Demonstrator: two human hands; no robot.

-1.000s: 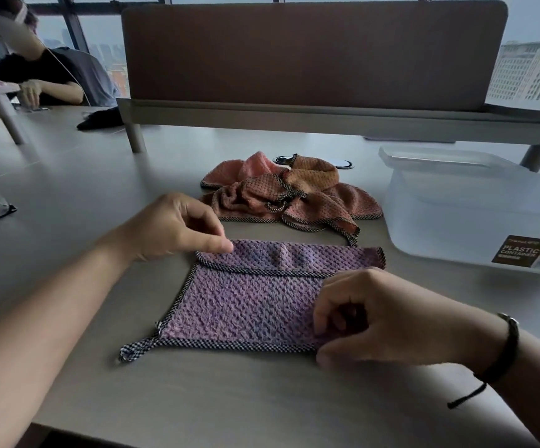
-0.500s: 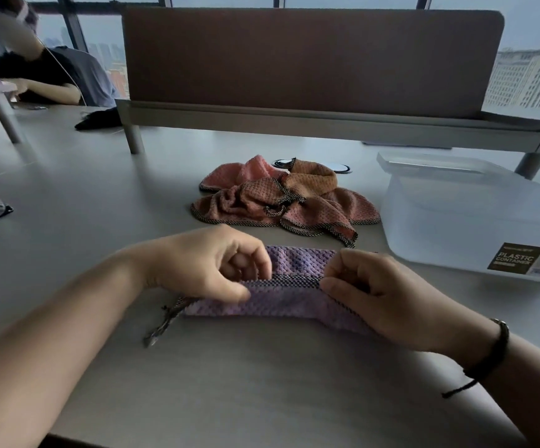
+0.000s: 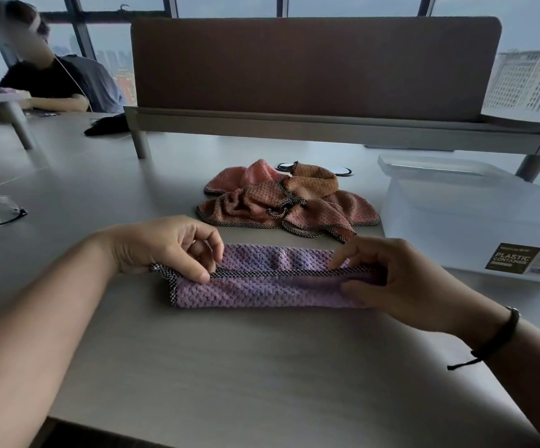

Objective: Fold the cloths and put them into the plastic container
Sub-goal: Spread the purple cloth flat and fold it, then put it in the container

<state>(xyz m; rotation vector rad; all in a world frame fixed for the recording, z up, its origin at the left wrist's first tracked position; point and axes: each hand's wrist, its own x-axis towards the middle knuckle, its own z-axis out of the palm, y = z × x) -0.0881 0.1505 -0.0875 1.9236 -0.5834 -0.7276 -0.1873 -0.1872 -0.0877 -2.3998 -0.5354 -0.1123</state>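
Hands mid-fold on purple cloth

Purple cloth [image 3: 262,286] lies on the table [image 3: 262,367], folded into a narrow strip, near edge doubled over toward the far side. Left hand [image 3: 165,245] pinches the checked trim at the left end between thumb and forefinger. Right hand [image 3: 388,282] holds the right end, thumb under the flap, fingers curled over the trim. Plastic container [image 3: 456,221] sits to the right, just past the right hand; a lid looks to be on it, though I cannot tell for sure.

Risks, as judgement:
- Trim edges look slightly off at the left corner; letting go unevenly could skew the fold.
- Soft waffle fabric may spring open if released before it is pressed flat.
- Pile of pink and orange cloths [image 3: 281,205] lies just beyond the strip; a push forward could snag its loops.
- If lidded, the container needs a free hand, so the fold could slump.

Counts: one purple cloth, one container, two hands. Pile count unclear, at least two, tangled.
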